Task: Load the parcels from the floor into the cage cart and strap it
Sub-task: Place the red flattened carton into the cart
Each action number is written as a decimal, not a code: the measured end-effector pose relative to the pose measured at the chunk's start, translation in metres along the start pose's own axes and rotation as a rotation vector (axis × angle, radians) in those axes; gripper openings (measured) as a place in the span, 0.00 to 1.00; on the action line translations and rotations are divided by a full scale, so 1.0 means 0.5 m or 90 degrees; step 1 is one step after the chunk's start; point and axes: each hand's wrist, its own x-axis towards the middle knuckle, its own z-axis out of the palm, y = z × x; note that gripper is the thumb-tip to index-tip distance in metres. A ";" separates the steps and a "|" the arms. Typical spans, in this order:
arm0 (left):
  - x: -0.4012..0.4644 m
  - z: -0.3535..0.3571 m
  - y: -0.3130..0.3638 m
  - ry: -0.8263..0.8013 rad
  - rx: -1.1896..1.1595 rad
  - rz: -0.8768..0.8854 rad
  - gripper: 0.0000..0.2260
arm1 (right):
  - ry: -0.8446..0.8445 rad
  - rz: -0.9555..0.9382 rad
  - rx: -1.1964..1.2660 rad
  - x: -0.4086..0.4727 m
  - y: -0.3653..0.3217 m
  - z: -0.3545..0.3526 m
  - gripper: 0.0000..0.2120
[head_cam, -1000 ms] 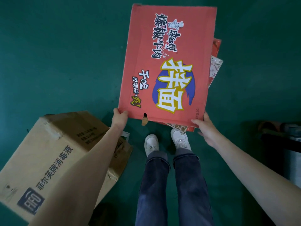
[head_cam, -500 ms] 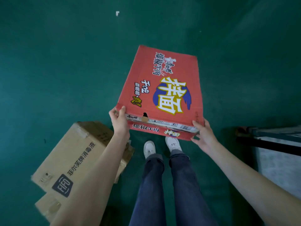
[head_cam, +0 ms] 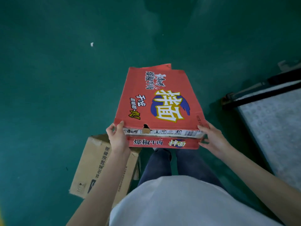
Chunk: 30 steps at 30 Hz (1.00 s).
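Head view: the red noodle carton (head_cam: 160, 103) is held off the green floor (head_cam: 57, 95) at mid-frame. It looks flattened, so probably light but floppy, with a torn far flap; best held at its near corners. The left hand (head_cam: 116, 137) curls its fingers (head_cam: 120, 124) round the left corner; the right hand (head_cam: 213, 139) clasps the right. A brown parcel (head_cam: 104, 165) lies lower left, the cage cart (head_cam: 260, 93) at right.

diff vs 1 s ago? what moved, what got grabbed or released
The red carton tipped from near upright to nearly flat, its near end face now showing. Nothing grabbed or released: left hand and right hand grip the same near corners. The brown box stays on the green floor.
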 end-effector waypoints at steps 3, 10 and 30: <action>-0.032 -0.001 0.011 -0.032 0.053 -0.004 0.10 | 0.022 0.004 0.023 -0.047 0.029 -0.025 0.12; -0.103 0.081 -0.004 -0.097 0.177 0.040 0.09 | 0.094 0.002 0.121 -0.107 0.092 -0.101 0.08; -0.401 0.324 -0.384 -0.322 0.416 0.041 0.14 | 0.298 0.000 0.396 -0.285 0.394 -0.557 0.10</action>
